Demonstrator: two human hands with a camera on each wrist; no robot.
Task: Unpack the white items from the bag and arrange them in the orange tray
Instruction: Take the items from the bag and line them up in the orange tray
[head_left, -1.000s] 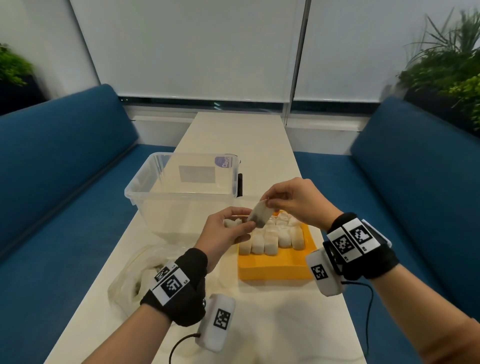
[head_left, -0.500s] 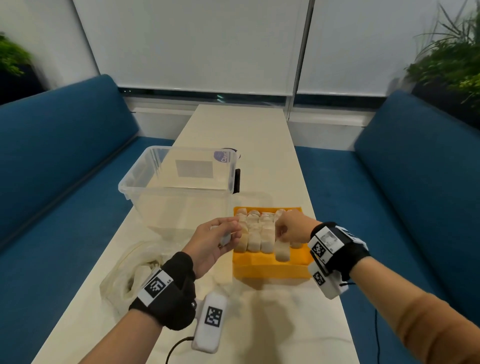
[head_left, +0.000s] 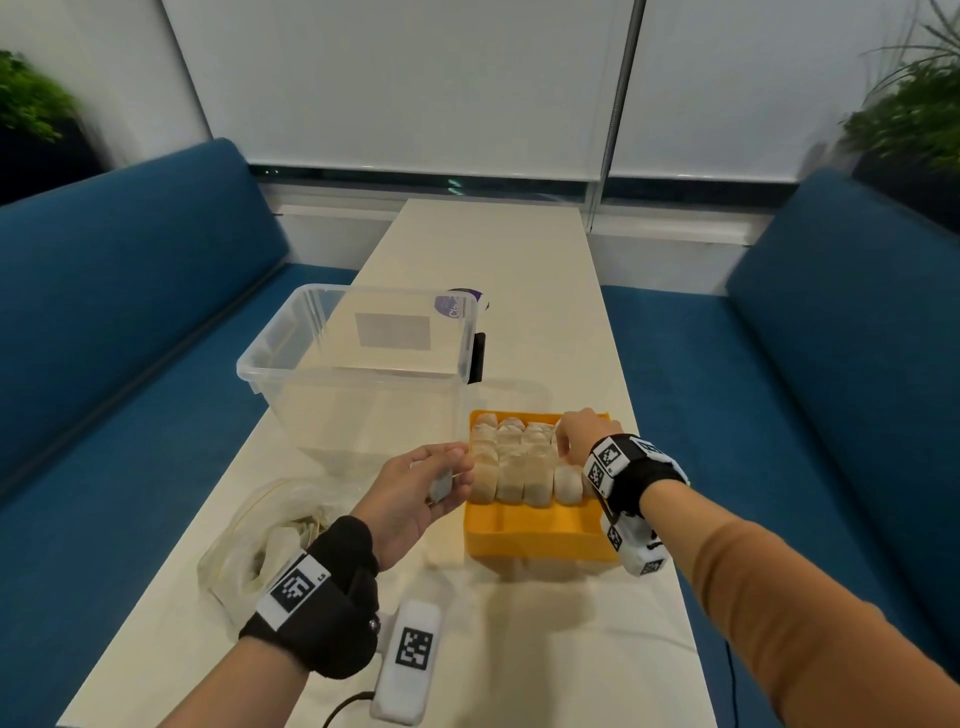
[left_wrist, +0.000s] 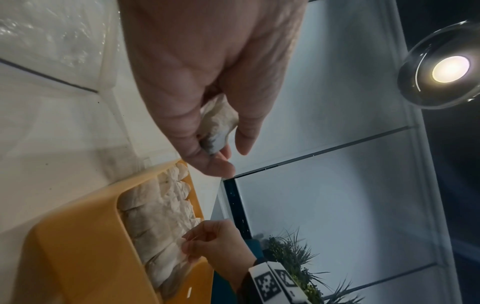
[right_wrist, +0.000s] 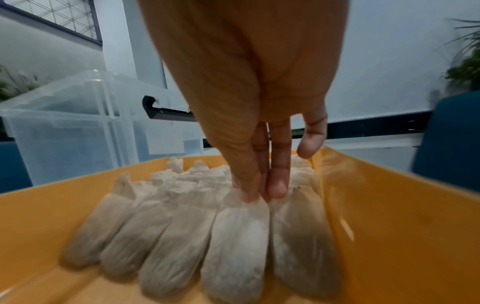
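Note:
The orange tray (head_left: 535, 538) sits near the table's right edge, with rows of white pouches (head_left: 511, 462) lying side by side in its far half. My right hand (head_left: 566, 441) is low over the tray's right side. In the right wrist view its thumb and fingers (right_wrist: 278, 185) pinch the far tip of a pouch (right_wrist: 239, 236) that lies in the nearest row. My left hand (head_left: 441, 467) hovers just left of the tray and holds another white pouch (left_wrist: 219, 123) between thumb and fingers. The crumpled translucent bag (head_left: 249, 551) lies on the table behind my left wrist.
An empty clear plastic bin (head_left: 291, 364) stands left of and behind the tray. The long white table (head_left: 493, 249) runs away between two blue benches (head_left: 831, 364). The tray's near strip (head_left: 535, 517) holds no pouches.
My right hand took a pouch from the left hand, carried it down and laid it in the tray's nearest row. The left hand stayed left of the tray holding its other pouch.

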